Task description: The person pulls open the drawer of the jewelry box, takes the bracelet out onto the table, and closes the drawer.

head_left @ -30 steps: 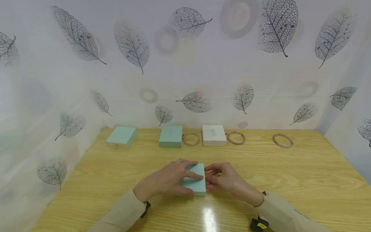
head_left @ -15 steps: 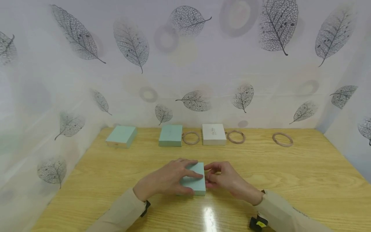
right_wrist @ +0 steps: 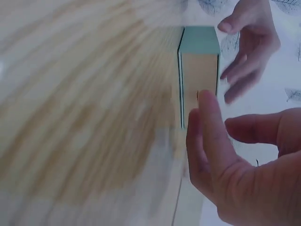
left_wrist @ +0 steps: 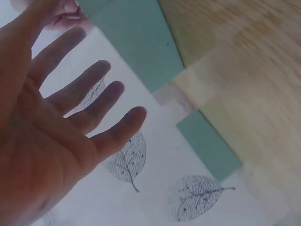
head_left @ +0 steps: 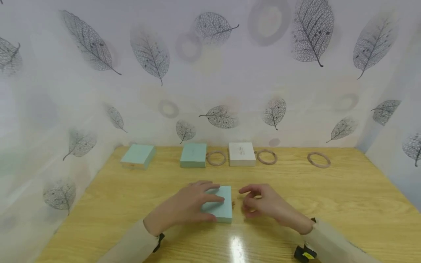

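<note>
A mint-green box (head_left: 226,212) lies on the table in front of the person, with a small brown tab (head_left: 233,204) at its right edge. Over its left part is the left hand (head_left: 184,204), fingers straight and spread; in the right wrist view a gap shows between this hand (right_wrist: 254,49) and the box (right_wrist: 200,40). To the right of the box, and apart from it, the right hand (head_left: 269,204) hovers with loosely bent fingers and holds nothing. The right wrist view shows the box's tan end face (right_wrist: 193,70), partly hidden by a right fingertip.
Along the back of the wooden table (head_left: 329,204) stand two more mint boxes (head_left: 137,155) and a white box (head_left: 242,154). Three brownish rings (head_left: 216,158) lie in the same row. A leaf-print cloth (head_left: 223,80) hangs behind and at the sides.
The right hand has drawn back to the right from the box's edge, so the brown tab shows. The left hand has shifted slightly left and away from the box's top.
</note>
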`<state>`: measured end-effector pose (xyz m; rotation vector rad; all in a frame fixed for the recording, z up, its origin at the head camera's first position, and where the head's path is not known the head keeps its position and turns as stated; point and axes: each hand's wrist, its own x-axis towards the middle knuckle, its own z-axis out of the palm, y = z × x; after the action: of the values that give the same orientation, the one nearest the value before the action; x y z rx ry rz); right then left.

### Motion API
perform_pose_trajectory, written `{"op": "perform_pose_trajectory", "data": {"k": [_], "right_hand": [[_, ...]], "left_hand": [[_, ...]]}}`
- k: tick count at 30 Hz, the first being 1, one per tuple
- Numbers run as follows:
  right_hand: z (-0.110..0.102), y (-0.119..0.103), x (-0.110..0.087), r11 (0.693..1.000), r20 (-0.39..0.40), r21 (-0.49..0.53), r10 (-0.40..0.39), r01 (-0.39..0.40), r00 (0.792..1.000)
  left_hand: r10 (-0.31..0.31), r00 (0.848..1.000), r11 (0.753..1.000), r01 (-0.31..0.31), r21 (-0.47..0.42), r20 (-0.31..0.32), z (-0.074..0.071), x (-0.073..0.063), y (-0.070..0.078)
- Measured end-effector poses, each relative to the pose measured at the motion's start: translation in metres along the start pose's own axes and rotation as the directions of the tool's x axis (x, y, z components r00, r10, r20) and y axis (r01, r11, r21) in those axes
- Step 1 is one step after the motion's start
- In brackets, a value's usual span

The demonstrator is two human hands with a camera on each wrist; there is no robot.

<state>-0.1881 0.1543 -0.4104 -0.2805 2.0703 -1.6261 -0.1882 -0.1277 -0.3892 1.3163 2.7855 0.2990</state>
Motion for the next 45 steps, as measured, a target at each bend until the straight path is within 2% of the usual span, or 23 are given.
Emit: {"op": "perform_pose_trajectory", "data": {"k": [4,8,13,18,22,28,35,39,45], "right_hand": [[-0.022,0.005,-0.015,0.992,-0.011,-0.118,-0.038,0.036,0.999],[-0.041,0.006,-0.032,0.967,-0.053,-0.25,-0.057,0.042,0.997],[-0.056,0.006,-0.05,0.949,-0.112,-0.315,-0.065,0.027,0.992],[-0.068,0.01,-0.06,0.935,-0.154,-0.354,-0.07,0.011,0.986],[-0.08,0.016,-0.07,0.918,-0.196,-0.396,-0.063,-0.02,0.979],[-0.095,0.024,-0.083,0.898,-0.255,-0.436,-0.054,-0.065,0.966],[-0.106,0.034,-0.095,0.887,-0.295,-0.45,-0.035,-0.107,0.955],[-0.113,0.039,-0.101,0.879,-0.311,-0.459,-0.021,-0.131,0.95],[-0.119,0.039,-0.108,0.883,-0.316,-0.441,0.016,-0.162,0.949]], "left_hand": [[-0.009,1.0,1.0,0.009,-0.03,-0.002,-0.004,-0.011,0.001],[-0.002,1.0,0.997,0.002,-0.077,-0.004,0.0,-0.015,0.001],[0.043,0.998,0.995,-0.047,-0.089,-0.051,0.008,-0.009,0.004],[0.068,0.996,0.996,-0.071,-0.049,-0.064,0.011,0.002,0.01],[0.069,0.996,0.997,-0.071,-0.026,-0.058,0.013,0.014,0.014],[0.08,0.995,0.996,-0.082,-0.038,-0.066,0.017,0.035,0.024],[0.156,0.984,0.988,-0.155,0.015,-0.081,0.027,0.071,0.039],[0.164,0.985,0.986,-0.162,0.036,-0.061,0.028,0.09,0.048],[0.182,0.983,0.981,-0.179,0.069,-0.037,0.03,0.119,0.06]]}}
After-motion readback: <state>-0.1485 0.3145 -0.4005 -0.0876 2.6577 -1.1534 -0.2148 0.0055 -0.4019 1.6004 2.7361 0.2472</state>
